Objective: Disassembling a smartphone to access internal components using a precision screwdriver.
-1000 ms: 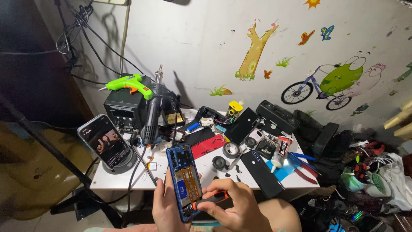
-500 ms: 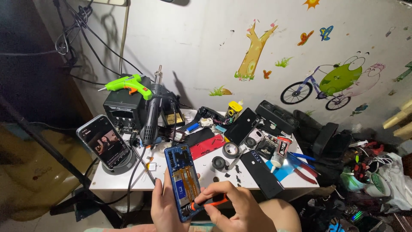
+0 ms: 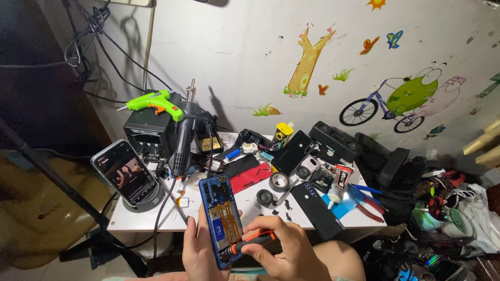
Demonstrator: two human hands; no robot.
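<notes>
While hands work, tape roll point(image 3: 280, 181), pliers point(image 3: 369, 200) nearby, seemingly.

Opened blue phone point(image 3: 221, 221) now slightly lower and nearer the body than a second ago, bottom end dropped further below the edge of the white table point(image 3: 130, 221), top end still just over that edge. Left hand point(image 3: 200, 252) shifted down with it, still wrapped around the phone's left side. Right hand point(image 3: 278, 250) moved down and a little right against the phone, knuckles now off its lower right corner. Orange-and-black screwdriver point(image 3: 252, 241) swung flatter, tip now at the phone's lower end instead of mid-board. Whole view nudged slightly, table contents otherwise unmoved.
</notes>
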